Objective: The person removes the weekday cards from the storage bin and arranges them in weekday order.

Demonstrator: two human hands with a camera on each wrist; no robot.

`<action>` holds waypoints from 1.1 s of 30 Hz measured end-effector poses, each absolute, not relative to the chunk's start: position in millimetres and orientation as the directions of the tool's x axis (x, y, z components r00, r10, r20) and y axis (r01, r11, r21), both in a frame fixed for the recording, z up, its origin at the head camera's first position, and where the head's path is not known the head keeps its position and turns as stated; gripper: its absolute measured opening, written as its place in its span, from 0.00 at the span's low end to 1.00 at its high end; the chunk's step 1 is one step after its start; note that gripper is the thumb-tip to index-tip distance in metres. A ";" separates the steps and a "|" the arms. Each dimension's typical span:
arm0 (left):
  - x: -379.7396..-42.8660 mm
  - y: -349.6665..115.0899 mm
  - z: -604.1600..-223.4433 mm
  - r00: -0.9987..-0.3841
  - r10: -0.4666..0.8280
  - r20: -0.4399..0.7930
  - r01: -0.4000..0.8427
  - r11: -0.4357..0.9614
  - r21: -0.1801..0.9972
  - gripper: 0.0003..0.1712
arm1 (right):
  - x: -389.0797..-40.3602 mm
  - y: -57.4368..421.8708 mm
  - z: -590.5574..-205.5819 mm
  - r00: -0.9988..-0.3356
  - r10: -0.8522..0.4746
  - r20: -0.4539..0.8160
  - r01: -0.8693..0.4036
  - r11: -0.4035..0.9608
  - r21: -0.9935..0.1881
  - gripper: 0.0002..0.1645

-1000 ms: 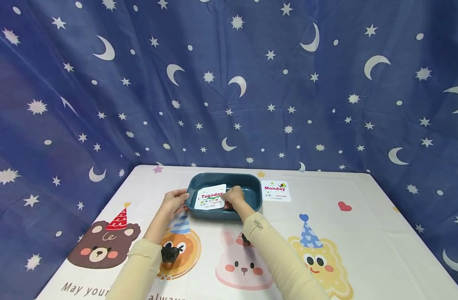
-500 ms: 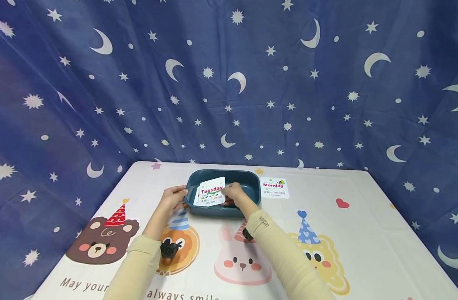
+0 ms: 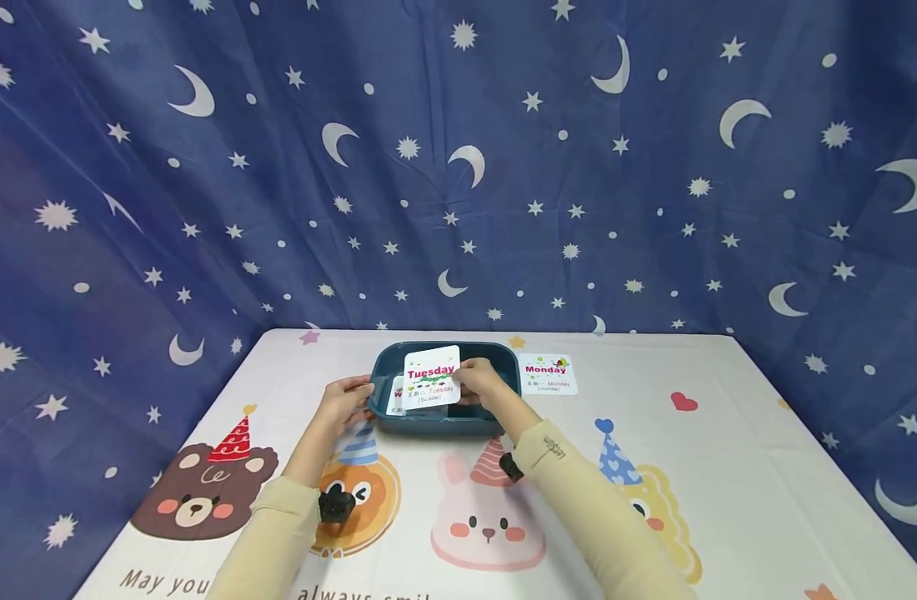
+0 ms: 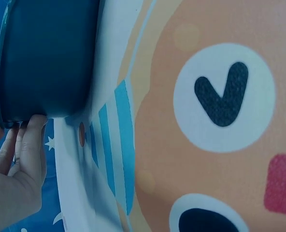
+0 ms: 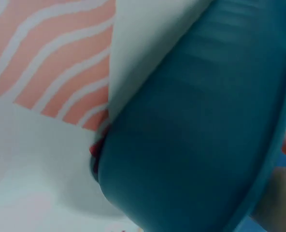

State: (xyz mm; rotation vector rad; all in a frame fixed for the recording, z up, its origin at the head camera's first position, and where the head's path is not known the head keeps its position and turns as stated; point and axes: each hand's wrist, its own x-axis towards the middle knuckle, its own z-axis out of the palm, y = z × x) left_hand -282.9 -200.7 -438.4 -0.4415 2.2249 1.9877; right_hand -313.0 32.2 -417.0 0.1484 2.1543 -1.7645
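A dark teal plastic box [image 3: 443,425] stands near the back of the table. My left hand [image 3: 344,400] holds its left end; in the left wrist view the thumb is at the rim and the fingers [image 4: 34,140] touch the outer wall [image 4: 51,58]. Above the box, my right hand [image 3: 481,383] pinches the right edge of a white Tuesday card [image 3: 431,377], tilted up. Behind it another white card [image 3: 393,405], mostly covered, shows a red "W". In the right wrist view the box wall [image 5: 191,116] hides most of the right hand [image 5: 276,195].
A white Monday card [image 3: 548,374] lies flat just right of the box. The white tablecloth [image 3: 766,467] has cartoon animals printed on it. A blue star-and-moon curtain [image 3: 458,250] hangs behind the table. Black wrist cameras [image 3: 336,505] sit below the forearms.
The Tuesday card has risen and shifted slightly right with my right hand, uncovering part of the card behind it. My left hand stays at the box's left end. The head view has shifted slightly.
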 end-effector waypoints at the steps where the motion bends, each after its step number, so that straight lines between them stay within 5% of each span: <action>1: -282.0 -200.9 -438.9 -0.950 -0.132 -0.284 -0.297 0.092 0.950 0.24 | -312.6 33.4 -416.6 -0.933 -0.138 -0.333 0.300 0.214 -0.930 0.17; 33: -283.5 -203.2 -442.3 -0.950 -0.140 -0.279 -0.292 0.086 0.952 0.23 | -301.0 108.4 -388.4 -0.942 -0.063 -0.329 0.315 0.167 -0.934 0.22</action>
